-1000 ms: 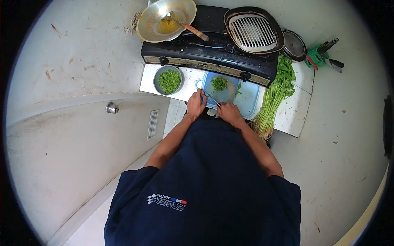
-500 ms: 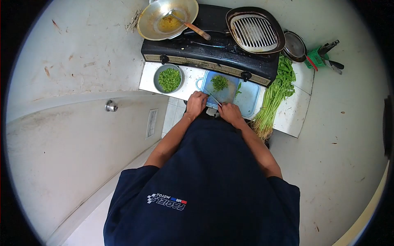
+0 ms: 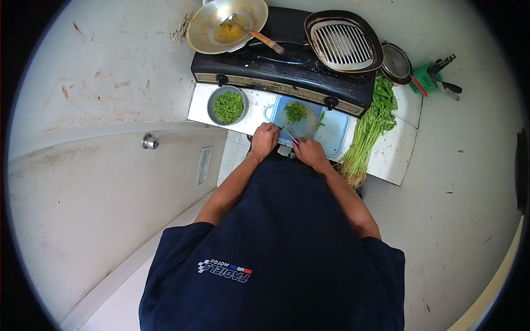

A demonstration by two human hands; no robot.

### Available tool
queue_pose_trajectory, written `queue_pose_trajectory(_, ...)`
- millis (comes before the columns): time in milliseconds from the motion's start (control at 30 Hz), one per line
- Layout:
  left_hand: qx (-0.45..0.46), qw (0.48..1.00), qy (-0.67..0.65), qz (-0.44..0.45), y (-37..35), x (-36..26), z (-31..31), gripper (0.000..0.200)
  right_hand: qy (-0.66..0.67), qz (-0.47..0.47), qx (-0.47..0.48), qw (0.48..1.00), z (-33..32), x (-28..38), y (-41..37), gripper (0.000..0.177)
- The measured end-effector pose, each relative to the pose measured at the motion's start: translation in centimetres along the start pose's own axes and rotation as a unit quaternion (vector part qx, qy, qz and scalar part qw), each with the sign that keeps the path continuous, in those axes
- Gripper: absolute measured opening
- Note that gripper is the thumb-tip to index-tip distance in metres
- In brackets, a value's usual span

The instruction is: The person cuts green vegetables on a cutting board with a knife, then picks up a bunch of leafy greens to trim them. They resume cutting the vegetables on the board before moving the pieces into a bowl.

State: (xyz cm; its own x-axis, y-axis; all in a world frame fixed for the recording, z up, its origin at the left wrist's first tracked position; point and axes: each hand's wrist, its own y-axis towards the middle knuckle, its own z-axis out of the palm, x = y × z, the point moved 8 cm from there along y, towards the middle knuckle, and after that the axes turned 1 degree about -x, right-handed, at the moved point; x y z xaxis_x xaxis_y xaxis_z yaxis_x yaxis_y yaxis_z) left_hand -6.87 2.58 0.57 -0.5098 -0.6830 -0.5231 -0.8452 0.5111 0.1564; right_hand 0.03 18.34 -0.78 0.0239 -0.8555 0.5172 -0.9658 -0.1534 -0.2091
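My right hand (image 3: 311,153) grips a small knife (image 3: 286,131) by its handle at the near edge of a blue cutting board (image 3: 280,105). The blade slants up and to the left over the board. My left hand (image 3: 265,139) is closed at the board's near left corner, beside the knife's tip; whatever its fingers hold is hidden. A small heap of chopped greens (image 3: 296,111) lies on the board beyond the blade. To the left, a grey bowl (image 3: 209,113) contains more chopped greens. A leaf piece (image 3: 321,119) lies toward the board's right side.
Behind the board stands a black gas stove (image 3: 276,71) with a wok (image 3: 197,34), a wooden-handled ladle (image 3: 269,43) and a grill pan (image 3: 377,49). A bundle of leafy greens (image 3: 371,127) lies right, near a strainer (image 3: 396,62) and a green knife basket (image 3: 422,80).
Hardly anything differs. Both hands and the knife keep nearly the same place, with the view shifted very slightly.
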Motion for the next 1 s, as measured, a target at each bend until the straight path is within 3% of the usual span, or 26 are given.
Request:
queue_pose_trajectory(433, -0.006, 1.0, 0.012, -0.005, 0.0, -0.6, -0.2, 0.01, -0.015, 0.013, 0.002, 1.0, 1.0, -0.4, 0.3, 0.042)
queue_pose_trajectory(733, -0.021, 0.997, -0.02, -0.077, -0.2, 0.0, -0.2, 0.01, 0.015, 0.012, 0.019, 1.0, 0.5, -0.1, -0.1, 0.043)
queue_pose_trajectory(1000, -0.024, 0.998, -0.03, -0.057, 0.0, 0.0, -0.2, 0.009, 0.007, -0.01, 0.0, 1.0, 1.1, 0.3, 0.1, 0.041)
